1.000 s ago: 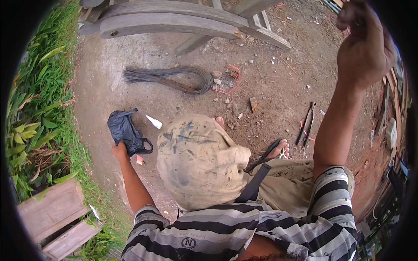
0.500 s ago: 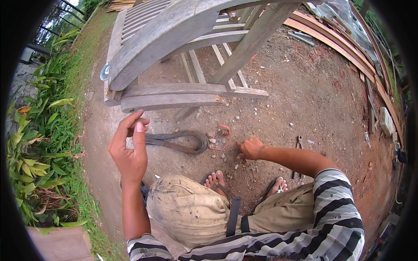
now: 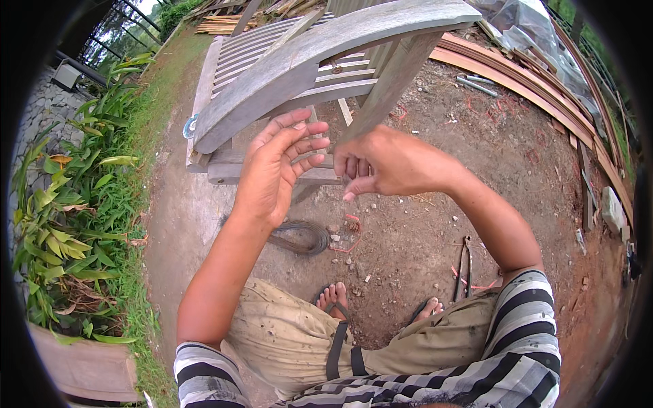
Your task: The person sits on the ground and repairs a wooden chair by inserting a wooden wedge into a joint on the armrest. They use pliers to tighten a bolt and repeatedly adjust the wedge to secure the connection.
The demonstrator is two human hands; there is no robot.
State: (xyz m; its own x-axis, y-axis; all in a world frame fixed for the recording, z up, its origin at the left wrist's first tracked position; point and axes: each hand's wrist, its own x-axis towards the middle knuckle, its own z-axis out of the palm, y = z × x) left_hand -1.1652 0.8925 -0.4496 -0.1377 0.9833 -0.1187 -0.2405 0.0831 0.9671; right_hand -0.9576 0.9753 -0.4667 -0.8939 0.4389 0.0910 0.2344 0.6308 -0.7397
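Note:
Both hands are raised side by side in front of a weathered grey wooden bench (image 3: 272, 75). My left hand (image 3: 275, 166) has its fingers spread apart, palm turned toward the right hand, and nothing shows in it. Close beside it, my right hand (image 3: 394, 163) has curled fingers with the thumb near them; whatever they hold, if anything, is too small to make out. Below the hands, a looped bundle of dark wire (image 3: 309, 238) lies on the dirt, partly covered by my left forearm. A thin orange-red strand (image 3: 352, 248) lies to its right.
Dark long-handled pliers (image 3: 464, 265) lie on the ground near my right forearm. Long wooden boards (image 3: 517, 75) and metal tubes (image 3: 477, 85) lie at the far right, by a clear plastic sheet (image 3: 524, 24). Leafy plants (image 3: 68, 231) border the left side. A roll of tape (image 3: 190, 127) is at the bench's left end.
My right hand has risen from the ground up beside the left one. My left hand has moved right and spread its fingers. The view has shifted slightly.

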